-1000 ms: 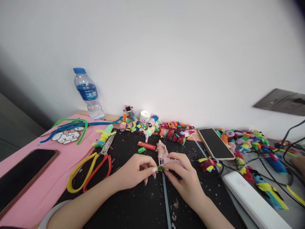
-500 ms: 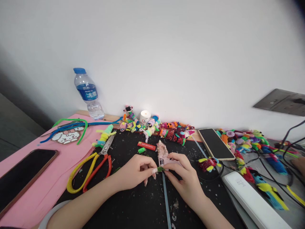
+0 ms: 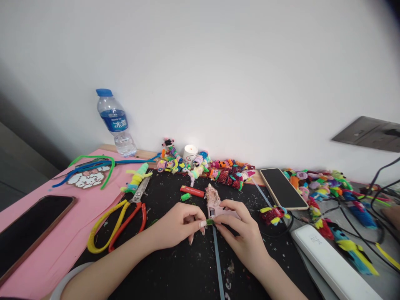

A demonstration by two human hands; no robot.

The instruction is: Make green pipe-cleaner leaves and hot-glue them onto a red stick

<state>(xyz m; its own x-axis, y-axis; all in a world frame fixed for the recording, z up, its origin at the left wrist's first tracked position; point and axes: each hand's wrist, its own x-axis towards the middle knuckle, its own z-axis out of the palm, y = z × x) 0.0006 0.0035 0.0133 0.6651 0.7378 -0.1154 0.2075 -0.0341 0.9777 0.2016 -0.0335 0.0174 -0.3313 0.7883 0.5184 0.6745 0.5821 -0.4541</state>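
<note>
Over the black mat (image 3: 175, 266), my left hand (image 3: 178, 225) and my right hand (image 3: 242, 233) meet fingertip to fingertip. Both pinch a small green pipe-cleaner piece (image 3: 210, 221) between thumb and fingers. A thin grey stick (image 3: 218, 262) runs from that piece toward me. Just behind my right hand lies a pink glue gun (image 3: 214, 202) with a crusted tip. Scissors with yellow and red handles (image 3: 120, 221) lie left of my left hand.
A water bottle (image 3: 115, 121) stands at the back left above a pink sheet (image 3: 59, 250) with a phone (image 3: 29, 231). Coloured pipe-cleaner figures (image 3: 203, 164) line the wall beside a lit candle (image 3: 190, 152). A second phone (image 3: 283, 187), a white power strip (image 3: 334, 262) and cables lie right.
</note>
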